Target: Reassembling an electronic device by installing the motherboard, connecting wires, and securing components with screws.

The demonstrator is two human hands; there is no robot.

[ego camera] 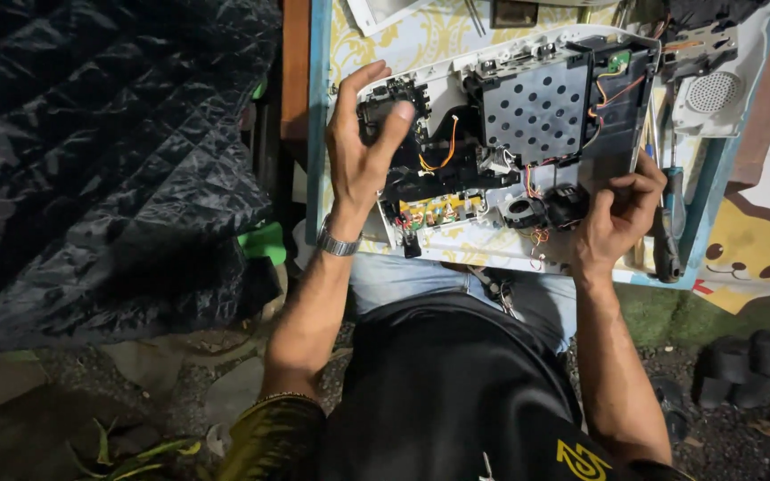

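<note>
Lying open on the patterned table [421, 40], the white device casing [456, 80] with its perforated metal plate [536, 107] fills the near edge. Left hand [363, 147] rests open-fingered over the black module [394, 102] — thumb against it, clasping nothing. Right hand [617, 218] curls around the casing's right corner beside a round black part [568, 203]. A screwdriver [670, 223] crowds the right edge; dark quilted cloth [109, 151] lies well left.

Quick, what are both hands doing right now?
Left hand: open, fingers spread, resting on the opened device.
Right hand: closed, gripping the device's near edge.
</note>
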